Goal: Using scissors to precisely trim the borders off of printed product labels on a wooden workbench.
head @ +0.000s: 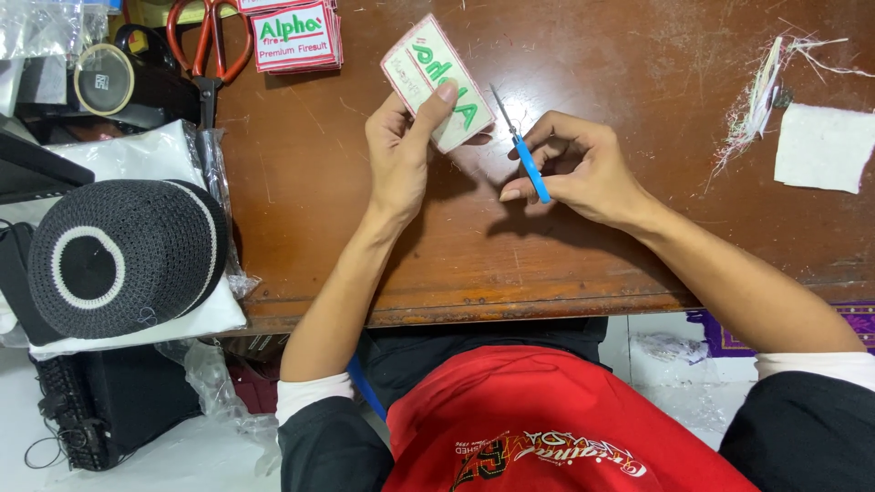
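Observation:
My left hand [401, 150] holds a small rectangular white embroidered patch [436, 80] with green lettering and a red border, thumb pressed on its face, lifted over the brown wooden table [310, 182]. My right hand [574, 169] grips small blue-handled thread snips [521, 146], the metal blades pointing up toward the patch's right edge, a short gap away. Both forearms reach in from the table's near edge.
A stack of similar patches [296, 36] and orange-handled scissors [210, 41] lie at the far left. A black knitted cap [123, 255] rests on white cloth at left. Thread scraps [756, 100] and a white fabric piece [825, 146] lie at right.

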